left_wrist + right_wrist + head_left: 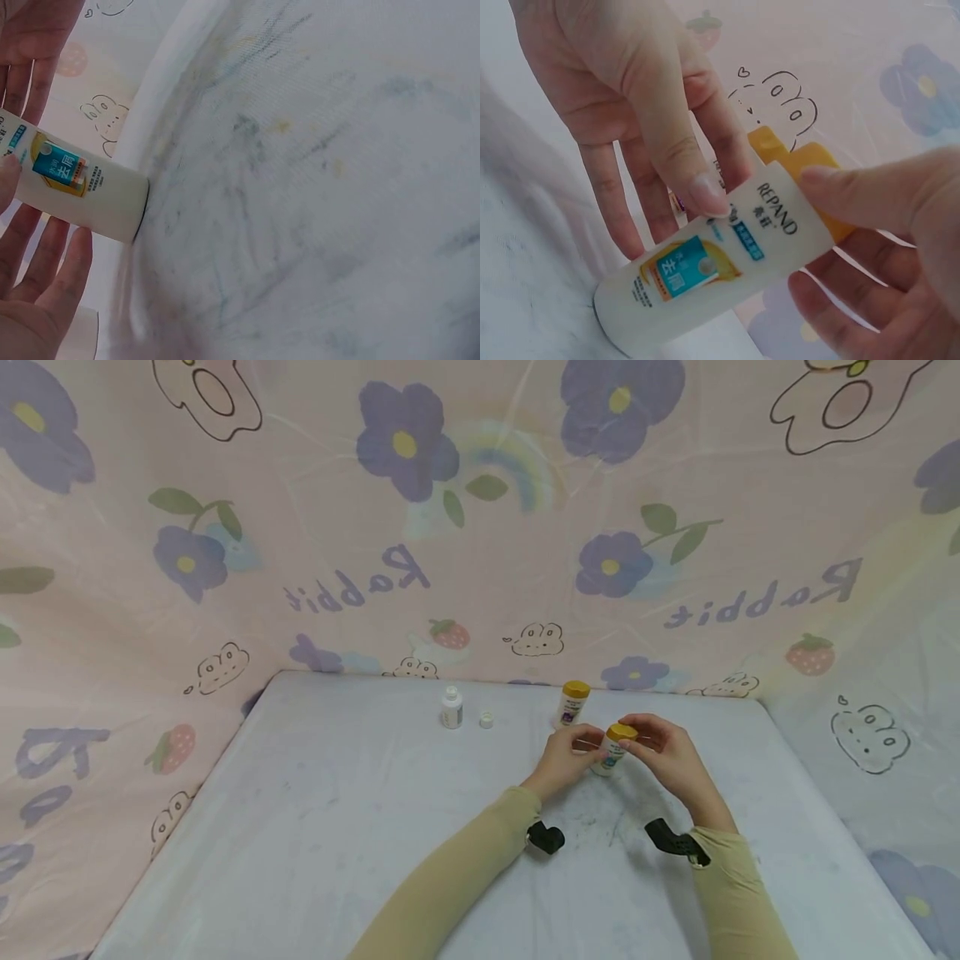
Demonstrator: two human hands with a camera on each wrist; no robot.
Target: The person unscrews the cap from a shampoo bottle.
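Observation:
A white shampoo bottle (612, 755) with a yellow cap (825, 180) and a teal label patch is between the two hands. My left hand (564, 760) holds its white body, with the thumb across the front and the fingers behind. On the cap, my right hand (669, 758) has its thumb on the near side, fingers curled around the far side. The bottle leans in the right wrist view, its base close over the table. Just behind stands a second yellow-capped bottle (572, 703) with a purple mark on its label, partly covered by the left hand in the right wrist view.
To the left on the white-covered table (315, 827) stands a small white bottle (452, 712). A small white cap (486, 719) lies right of it. Patterned cloth (495, 568) hangs around the table's back and sides. Dark wrist mounts (545, 837) stick out from both sleeves.

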